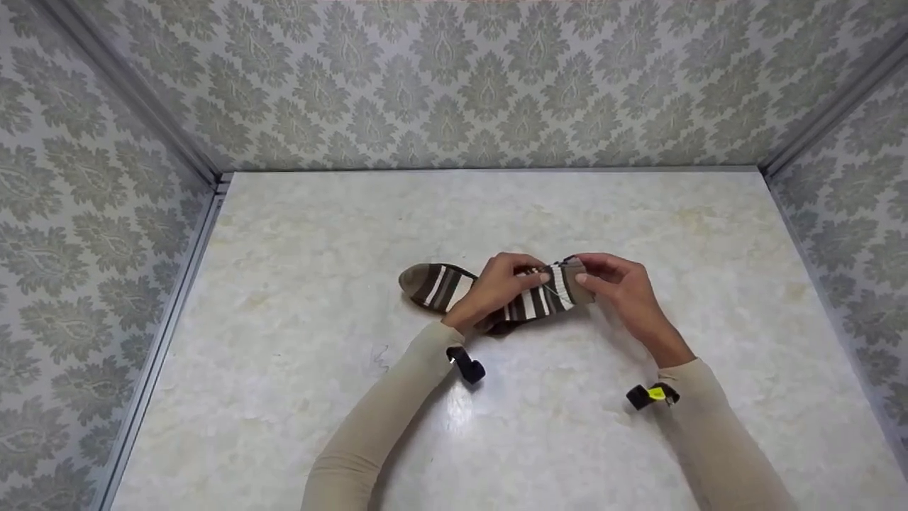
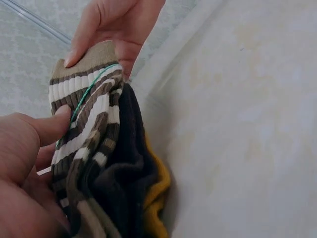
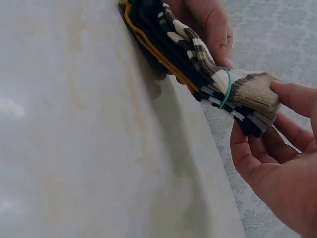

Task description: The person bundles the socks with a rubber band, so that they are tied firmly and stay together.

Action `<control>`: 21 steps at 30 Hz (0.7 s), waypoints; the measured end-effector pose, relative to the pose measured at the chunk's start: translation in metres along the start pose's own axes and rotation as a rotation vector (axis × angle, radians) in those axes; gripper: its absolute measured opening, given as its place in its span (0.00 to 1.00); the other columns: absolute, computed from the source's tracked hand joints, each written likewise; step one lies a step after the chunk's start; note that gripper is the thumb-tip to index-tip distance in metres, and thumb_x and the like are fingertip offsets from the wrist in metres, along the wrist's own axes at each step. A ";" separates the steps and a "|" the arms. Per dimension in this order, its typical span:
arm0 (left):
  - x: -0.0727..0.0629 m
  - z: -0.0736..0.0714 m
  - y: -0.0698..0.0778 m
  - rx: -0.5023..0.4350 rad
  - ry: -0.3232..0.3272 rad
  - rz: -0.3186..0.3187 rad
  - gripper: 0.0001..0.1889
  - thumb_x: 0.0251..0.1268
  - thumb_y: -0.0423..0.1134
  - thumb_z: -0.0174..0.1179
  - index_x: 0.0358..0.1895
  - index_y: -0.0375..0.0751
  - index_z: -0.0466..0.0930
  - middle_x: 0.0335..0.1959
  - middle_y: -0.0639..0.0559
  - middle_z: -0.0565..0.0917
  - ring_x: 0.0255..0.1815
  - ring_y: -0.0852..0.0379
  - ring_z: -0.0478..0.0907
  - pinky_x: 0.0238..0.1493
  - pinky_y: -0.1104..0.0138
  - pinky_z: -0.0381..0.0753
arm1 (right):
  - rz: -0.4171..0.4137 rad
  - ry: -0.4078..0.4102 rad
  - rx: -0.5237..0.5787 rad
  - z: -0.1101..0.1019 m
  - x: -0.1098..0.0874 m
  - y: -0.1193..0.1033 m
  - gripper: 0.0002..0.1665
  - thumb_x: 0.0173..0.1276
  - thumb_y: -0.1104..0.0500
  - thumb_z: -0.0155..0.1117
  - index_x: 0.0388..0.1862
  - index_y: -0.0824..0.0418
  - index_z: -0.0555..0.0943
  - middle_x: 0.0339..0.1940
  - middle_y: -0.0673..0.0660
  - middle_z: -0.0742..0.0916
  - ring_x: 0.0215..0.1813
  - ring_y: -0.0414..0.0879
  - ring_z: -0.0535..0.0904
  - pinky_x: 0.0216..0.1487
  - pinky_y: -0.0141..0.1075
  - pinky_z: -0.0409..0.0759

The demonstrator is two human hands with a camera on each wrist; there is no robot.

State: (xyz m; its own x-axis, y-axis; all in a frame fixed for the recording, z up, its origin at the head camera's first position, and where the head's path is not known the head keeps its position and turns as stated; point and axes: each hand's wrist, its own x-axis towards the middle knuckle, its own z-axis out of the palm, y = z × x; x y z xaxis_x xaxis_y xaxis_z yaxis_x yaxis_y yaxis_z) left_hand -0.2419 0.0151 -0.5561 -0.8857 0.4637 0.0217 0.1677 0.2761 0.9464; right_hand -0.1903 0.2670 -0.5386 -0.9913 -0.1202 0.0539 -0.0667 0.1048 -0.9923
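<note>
A bundle of layered socks is held up between both hands over the table. On top lies a brown, white and dark striped sock with a tan cuff; dark navy socks and a mustard-yellow edge show beneath it. A thin green elastic band loops round the bundle near the cuff end. My left hand grips the bundle about its middle, thumb on the striped sock. With thumb and fingers, my right hand pinches the cuff end. The toe end points left in the head view.
The marbled white table spreads under both forearms. Patterned wall panels enclose it at the back and both sides, with metal rails along the left edge. Each wrist wears a black strap.
</note>
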 end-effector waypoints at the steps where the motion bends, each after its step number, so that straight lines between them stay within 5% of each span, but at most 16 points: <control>1: 0.000 0.001 0.000 -0.018 0.023 -0.015 0.11 0.76 0.41 0.72 0.54 0.42 0.94 0.50 0.52 0.93 0.47 0.61 0.85 0.55 0.68 0.81 | -0.004 0.012 -0.003 0.001 0.000 0.000 0.23 0.77 0.63 0.75 0.67 0.71 0.85 0.59 0.57 0.91 0.58 0.47 0.87 0.54 0.32 0.86; 6: -0.002 0.006 -0.002 -0.142 0.102 -0.078 0.08 0.72 0.40 0.75 0.49 0.44 0.96 0.43 0.56 0.93 0.41 0.62 0.84 0.48 0.68 0.81 | -0.084 0.120 -0.039 0.003 -0.006 0.001 0.21 0.78 0.64 0.73 0.65 0.73 0.85 0.61 0.65 0.89 0.61 0.46 0.87 0.59 0.32 0.85; 14: -0.004 0.004 -0.003 -0.329 0.102 -0.128 0.09 0.72 0.37 0.74 0.50 0.41 0.95 0.42 0.52 0.92 0.37 0.60 0.85 0.41 0.68 0.85 | -0.264 0.353 -0.254 0.011 -0.030 0.011 0.11 0.74 0.74 0.73 0.53 0.73 0.87 0.53 0.68 0.88 0.56 0.45 0.84 0.58 0.35 0.83; 21: -0.005 -0.003 -0.004 -0.481 0.112 -0.176 0.10 0.72 0.34 0.73 0.53 0.37 0.93 0.44 0.49 0.91 0.39 0.58 0.86 0.44 0.67 0.86 | -0.316 0.317 -0.328 0.034 -0.045 0.007 0.08 0.67 0.81 0.73 0.44 0.76 0.88 0.43 0.68 0.90 0.48 0.53 0.86 0.52 0.44 0.85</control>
State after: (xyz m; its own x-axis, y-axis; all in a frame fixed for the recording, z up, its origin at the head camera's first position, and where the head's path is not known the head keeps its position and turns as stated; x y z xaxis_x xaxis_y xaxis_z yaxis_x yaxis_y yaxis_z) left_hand -0.2390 0.0093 -0.5595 -0.9279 0.3451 -0.1413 -0.1819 -0.0883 0.9793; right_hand -0.1420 0.2399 -0.5516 -0.8995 0.1015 0.4249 -0.3484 0.4202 -0.8379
